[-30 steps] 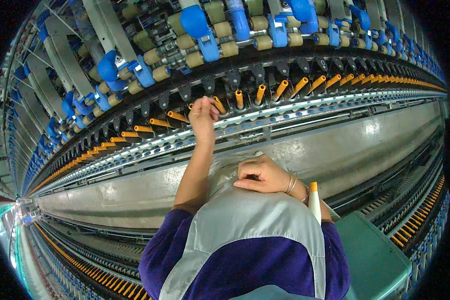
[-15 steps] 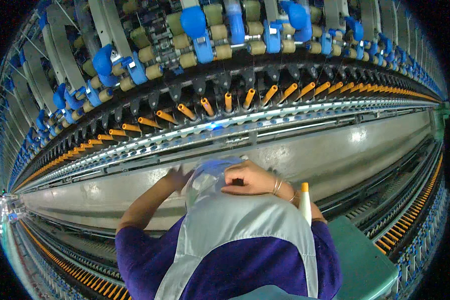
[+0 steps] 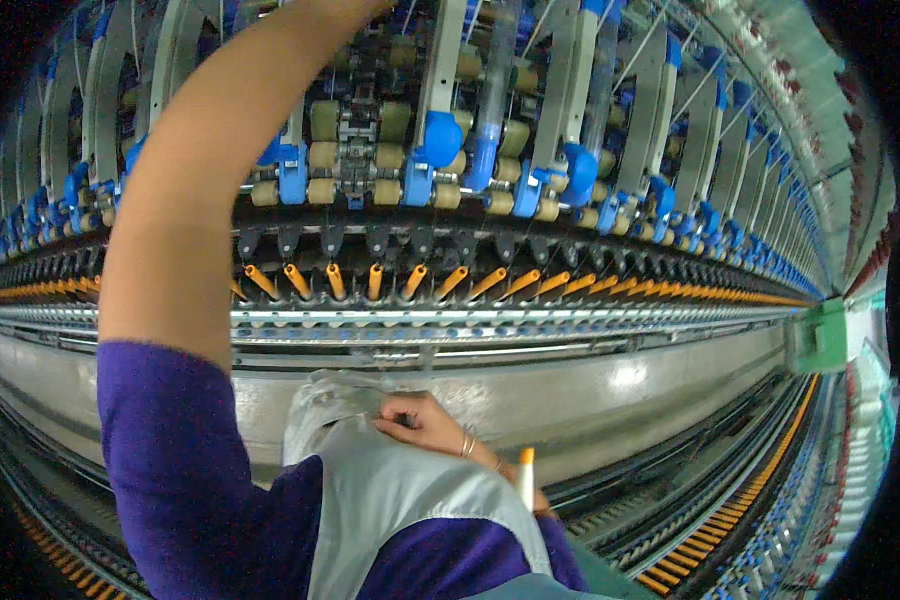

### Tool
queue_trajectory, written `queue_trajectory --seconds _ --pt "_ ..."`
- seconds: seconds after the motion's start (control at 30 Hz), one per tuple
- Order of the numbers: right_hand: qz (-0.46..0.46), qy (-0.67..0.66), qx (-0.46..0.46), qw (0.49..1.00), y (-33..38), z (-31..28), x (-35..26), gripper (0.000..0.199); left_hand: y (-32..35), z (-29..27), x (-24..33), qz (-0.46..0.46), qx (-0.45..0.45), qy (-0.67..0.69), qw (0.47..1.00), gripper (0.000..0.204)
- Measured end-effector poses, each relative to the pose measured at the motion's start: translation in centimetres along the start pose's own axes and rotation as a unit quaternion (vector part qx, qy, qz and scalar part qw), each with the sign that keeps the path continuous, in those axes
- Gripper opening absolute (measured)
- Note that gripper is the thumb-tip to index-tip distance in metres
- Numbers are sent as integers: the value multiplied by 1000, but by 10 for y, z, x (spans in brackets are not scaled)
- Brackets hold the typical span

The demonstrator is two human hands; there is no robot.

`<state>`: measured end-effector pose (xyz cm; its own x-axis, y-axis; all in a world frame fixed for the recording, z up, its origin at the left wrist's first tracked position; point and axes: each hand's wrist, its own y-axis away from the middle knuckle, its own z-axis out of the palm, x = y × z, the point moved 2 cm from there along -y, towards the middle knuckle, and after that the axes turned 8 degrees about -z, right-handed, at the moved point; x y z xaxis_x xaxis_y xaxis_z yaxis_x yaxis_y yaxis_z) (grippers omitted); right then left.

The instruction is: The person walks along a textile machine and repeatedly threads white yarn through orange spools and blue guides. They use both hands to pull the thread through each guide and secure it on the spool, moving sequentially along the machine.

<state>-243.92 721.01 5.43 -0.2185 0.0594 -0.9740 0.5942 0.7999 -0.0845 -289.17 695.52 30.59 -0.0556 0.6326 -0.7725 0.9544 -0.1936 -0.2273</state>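
Observation:
My left arm (image 3: 175, 240) reaches up across the spinning machine (image 3: 370, 130), and its hand lies beyond the top edge of the picture. In front of my body, my right hand (image 3: 420, 420) is closed, its curled fingers gripping the pale grey apron (image 3: 410, 490) by its front fold. Part of those fingers is hidden. Beside my right forearm stands a white yarn bobbin (image 3: 526, 482) with an orange tip; what supports it cannot be seen.
A row of orange spindle tubes (image 3: 375, 282) runs along the machine beneath blue clips (image 3: 442, 140) and tan rollers (image 3: 388, 192). Behind me on the right, another row of orange tubes (image 3: 705, 540) stretches away. A green end cabinet (image 3: 818, 338) stands at the far right.
My left hand has left the apron and gone up out of the picture. The view has turned up and to the right. My right hand stays at the apron.

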Motion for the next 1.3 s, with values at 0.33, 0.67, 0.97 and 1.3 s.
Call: queue_trajectory --seconds 0.33,0.67,0.97,1.3 --pt "14 -32 176 984 24 -10 6 19 71 -17 -12 -119 -4 510 852 17" --pt "-22 45 145 988 8 -28 -3 16 205 -57 24 -72 -263 759 591 46" --pt "12 -25 160 987 -1 -26 8 16 194 -55 26 -63 -308 746 587 51" --pt "29 0 135 990 -10 -26 15 16 191 -42 31 -41 -283 708 645 45"
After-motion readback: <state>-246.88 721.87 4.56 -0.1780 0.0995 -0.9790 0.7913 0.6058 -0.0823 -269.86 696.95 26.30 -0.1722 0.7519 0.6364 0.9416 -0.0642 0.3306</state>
